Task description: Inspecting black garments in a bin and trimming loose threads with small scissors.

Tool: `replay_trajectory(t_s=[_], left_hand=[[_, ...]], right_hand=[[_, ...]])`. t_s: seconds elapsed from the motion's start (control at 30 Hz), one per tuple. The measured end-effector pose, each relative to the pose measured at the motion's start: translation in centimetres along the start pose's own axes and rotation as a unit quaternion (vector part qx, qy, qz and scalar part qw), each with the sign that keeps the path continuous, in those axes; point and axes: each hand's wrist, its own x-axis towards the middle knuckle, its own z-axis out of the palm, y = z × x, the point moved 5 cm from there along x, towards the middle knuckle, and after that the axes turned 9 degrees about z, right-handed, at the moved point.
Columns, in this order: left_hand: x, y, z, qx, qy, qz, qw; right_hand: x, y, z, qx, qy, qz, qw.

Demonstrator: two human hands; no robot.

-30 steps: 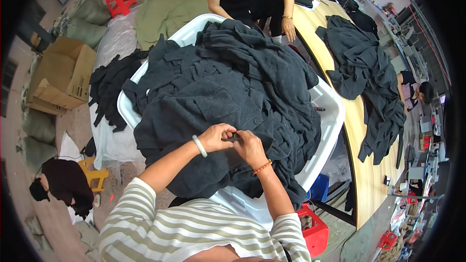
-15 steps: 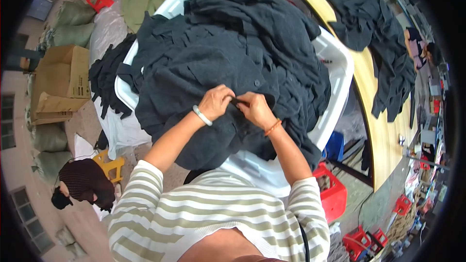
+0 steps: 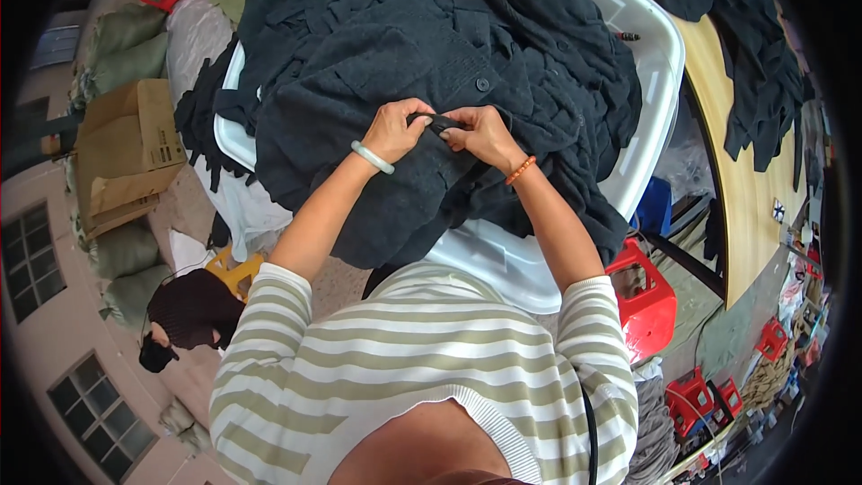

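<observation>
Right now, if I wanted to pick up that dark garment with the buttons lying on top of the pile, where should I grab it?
Probably along the folded edge of the dark garment that the left hand and right hand already pinch, coming from the near side. That edge stands raised off the pile in the white tub, while the rest lies flat and tangled with other pieces.

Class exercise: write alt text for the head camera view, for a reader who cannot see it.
Seen from above, a person's left hand and right hand pinch a fold of a dark knitted garment atop a heap of dark clothes in a white tub. The person wears a striped top; a red plastic stool stands to the right.
</observation>
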Motion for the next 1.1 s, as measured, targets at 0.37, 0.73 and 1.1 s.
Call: replay_trajectory(t_s=[0.37, 0.73, 1.1], left_hand=[[0.6, 0.4, 0.1, 0.026, -0.035, 0.021, 0.999], [6.2, 4.7, 4.6, 0.212, 0.052, 0.124, 0.968], [10.8, 1.5, 7.9, 0.238, -0.036, -0.038, 0.97]], right_hand=[[0.0, -1.1, -0.1, -0.016, -0.009, -0.002, 1.0], [-4.9, -0.8, -7.2, -0.377, 0.191, -0.11, 0.9], [-3.9, -1.9, -7.8, -0.38, 0.28, -0.124, 0.873]])
